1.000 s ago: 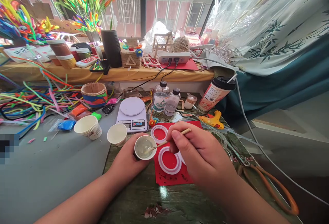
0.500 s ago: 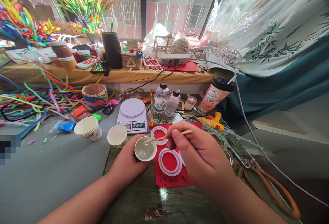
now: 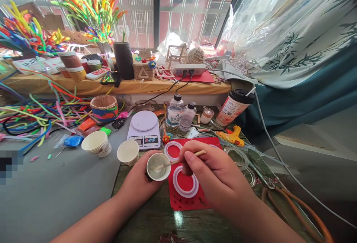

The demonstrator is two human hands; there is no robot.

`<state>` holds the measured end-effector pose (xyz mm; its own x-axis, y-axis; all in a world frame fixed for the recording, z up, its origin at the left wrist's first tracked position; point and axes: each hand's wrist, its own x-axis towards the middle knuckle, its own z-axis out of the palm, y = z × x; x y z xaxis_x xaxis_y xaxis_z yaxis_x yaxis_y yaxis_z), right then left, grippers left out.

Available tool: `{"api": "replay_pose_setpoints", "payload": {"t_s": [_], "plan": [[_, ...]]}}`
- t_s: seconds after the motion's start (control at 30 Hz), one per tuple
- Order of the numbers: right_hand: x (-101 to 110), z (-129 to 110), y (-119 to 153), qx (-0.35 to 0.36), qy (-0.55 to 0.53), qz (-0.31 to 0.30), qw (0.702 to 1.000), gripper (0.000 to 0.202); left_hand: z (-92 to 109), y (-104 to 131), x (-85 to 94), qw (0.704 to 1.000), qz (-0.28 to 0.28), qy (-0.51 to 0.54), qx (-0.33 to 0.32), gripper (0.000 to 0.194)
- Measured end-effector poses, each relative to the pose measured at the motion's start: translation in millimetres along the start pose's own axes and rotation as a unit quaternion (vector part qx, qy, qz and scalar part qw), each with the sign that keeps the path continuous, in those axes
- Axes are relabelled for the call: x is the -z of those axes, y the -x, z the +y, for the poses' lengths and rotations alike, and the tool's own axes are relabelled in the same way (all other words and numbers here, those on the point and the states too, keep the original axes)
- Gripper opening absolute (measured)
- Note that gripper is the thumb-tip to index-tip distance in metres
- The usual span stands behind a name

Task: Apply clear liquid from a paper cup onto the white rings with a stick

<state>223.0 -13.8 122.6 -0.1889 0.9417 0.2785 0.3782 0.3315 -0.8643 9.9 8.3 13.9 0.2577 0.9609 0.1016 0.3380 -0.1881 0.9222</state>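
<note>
My left hand (image 3: 143, 180) is wrapped round a paper cup (image 3: 158, 178) that holds a clear, bubbly liquid. Between the thumb and fingers of my right hand (image 3: 209, 168) is a thin wooden stick (image 3: 173, 162), its lower end dipped in that liquid. Under and beside my right hand lies a red sheet (image 3: 178, 204) with white ring-shaped molds on it. One ring mold (image 3: 175, 183) is in plain view near the cup, and another ring mold (image 3: 168, 151) sits behind it. My right hand partly covers the sheet and whatever lies beneath.
Left of the held cup stand another paper cup (image 3: 128, 152) and a stack of paper cups (image 3: 96, 144). Behind are a kitchen scale (image 3: 144, 126), two bottles (image 3: 174, 114) and a tilted drink cup (image 3: 232, 109). To the right lie a yellow glue gun (image 3: 232, 136) and orange-handled scissors (image 3: 304, 209).
The stick has shifted within the cup as the liquid is stirred. The camera view has tilted slightly upward, and both hands keep their holds.
</note>
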Motion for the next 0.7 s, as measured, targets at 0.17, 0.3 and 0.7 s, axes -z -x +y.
{"api": "replay_pose_setpoints", "payload": {"t_s": [0.17, 0.3, 0.7], "plan": [[-1.2, 2.1, 0.7, 0.009, 0.008, 0.026, 1.000, 0.029, -2.4, 0.8, -0.7, 1.000, 0.000, 0.000, 0.000, 0.048], [-1.1, 3.6, 1.5, 0.011, 0.033, 0.028, 0.999, 0.032, -1.0, 1.7, 0.0, 1.000, -0.007, 0.002, 0.004, 0.046], [0.4, 0.6, 1.3, 0.011, 0.014, 0.010, 1.000, 0.031, 0.2, 2.0, -0.1, 1.000, -0.018, 0.004, 0.014, 0.047]]}}
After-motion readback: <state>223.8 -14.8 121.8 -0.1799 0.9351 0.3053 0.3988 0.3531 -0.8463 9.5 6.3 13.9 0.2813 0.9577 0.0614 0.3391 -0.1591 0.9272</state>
